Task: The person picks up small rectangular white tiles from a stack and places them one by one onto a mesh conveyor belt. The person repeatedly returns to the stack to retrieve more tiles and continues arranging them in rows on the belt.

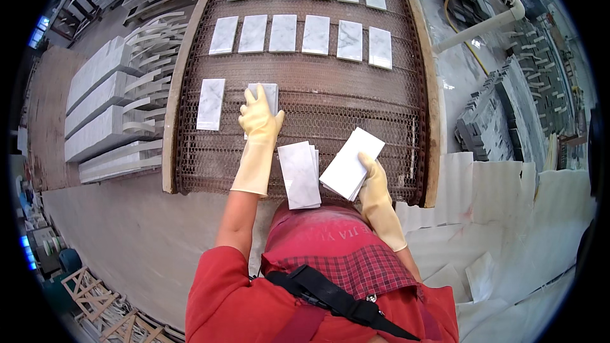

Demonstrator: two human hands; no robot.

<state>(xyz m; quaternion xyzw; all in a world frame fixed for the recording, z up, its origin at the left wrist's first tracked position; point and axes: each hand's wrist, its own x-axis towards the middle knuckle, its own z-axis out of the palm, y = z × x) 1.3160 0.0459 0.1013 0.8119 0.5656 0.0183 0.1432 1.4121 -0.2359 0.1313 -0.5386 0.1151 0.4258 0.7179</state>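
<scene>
Rubber-gloved left hand (260, 114) is pressing flat, fingers spread, on a marble tile (265, 96) lying on wire-mesh belt (356, 105); right hand (372, 174) is gripping stacked rectangular tiles (351, 162).

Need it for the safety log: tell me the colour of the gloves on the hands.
Pale yellow rubber, on both left hand and right hand; head view.

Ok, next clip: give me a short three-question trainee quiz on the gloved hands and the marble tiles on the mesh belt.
1. True or false: the left hand lies flat on a white rectangular marble tile on the brown wire-mesh conveyor belt.
2. What does the right hand hold?
A. a hose
B. a small stack of white marble tiles
C. nothing
3. How many tiles fill the full row just beyond the left hand?

Key: 1 true; 2 B; 3 six.
</scene>
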